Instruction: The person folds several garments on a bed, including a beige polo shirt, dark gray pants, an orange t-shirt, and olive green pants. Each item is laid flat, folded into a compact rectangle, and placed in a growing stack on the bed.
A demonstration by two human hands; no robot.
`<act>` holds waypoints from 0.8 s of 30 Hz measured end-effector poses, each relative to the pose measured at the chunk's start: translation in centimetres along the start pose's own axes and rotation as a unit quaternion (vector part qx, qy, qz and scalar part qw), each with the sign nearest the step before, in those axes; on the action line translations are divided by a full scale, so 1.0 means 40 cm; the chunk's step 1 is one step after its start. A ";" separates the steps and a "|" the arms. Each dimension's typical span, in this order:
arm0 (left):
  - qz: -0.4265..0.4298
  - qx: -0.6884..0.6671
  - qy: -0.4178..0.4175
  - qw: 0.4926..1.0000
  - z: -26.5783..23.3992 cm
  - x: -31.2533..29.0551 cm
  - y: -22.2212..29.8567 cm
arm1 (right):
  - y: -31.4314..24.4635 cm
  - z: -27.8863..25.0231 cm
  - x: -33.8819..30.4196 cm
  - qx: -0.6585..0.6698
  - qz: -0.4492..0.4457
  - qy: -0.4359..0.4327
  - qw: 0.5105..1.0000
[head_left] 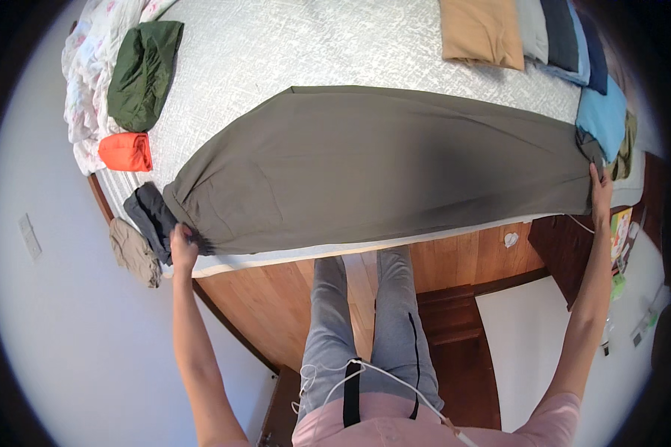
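Observation:
A pair of dark grey-green trousers (350, 167) lies stretched sideways across the bed, one leg over the other, with its waist end at the left and its leg ends at the right. My left hand (183, 247) is closed on the near corner of the waist end. At the far right, my right hand (601, 192) pinches the leg end, where a bit of cloth is turned up. Soft creases run along the cloth near the waist.
Left of the trousers lie a dark grey garment (153, 212), a beige garment (134, 252), an orange folded cloth (126, 152) and a dark green garment (143, 78). Folded tan clothing (482, 31) and a light blue garment (602, 115) sit at the right. A white wall (60, 298) rises at the left.

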State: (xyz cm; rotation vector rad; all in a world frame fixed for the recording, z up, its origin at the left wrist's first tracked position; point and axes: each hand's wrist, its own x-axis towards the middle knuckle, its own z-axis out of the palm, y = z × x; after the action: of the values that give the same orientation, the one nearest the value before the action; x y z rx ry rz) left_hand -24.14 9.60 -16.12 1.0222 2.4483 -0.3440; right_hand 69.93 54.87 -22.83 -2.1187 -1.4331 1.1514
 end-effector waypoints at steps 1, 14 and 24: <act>0.043 0.060 0.163 0.984 0.006 -0.018 0.052 | 0.019 -0.003 0.014 -0.044 -0.026 0.005 0.999; 0.298 -0.073 0.028 0.951 -0.114 0.186 0.901 | 0.013 -0.003 -0.011 0.028 0.045 0.035 0.998; 0.447 -0.120 0.245 0.852 0.022 -0.064 0.842 | -0.279 0.002 -0.285 0.471 0.194 0.004 0.860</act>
State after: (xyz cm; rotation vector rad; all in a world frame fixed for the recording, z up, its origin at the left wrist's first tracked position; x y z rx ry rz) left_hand 1.97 31.02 -17.32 2.1478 1.9862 0.5823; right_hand 61.10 49.63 -10.58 -1.6579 -0.2453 1.5431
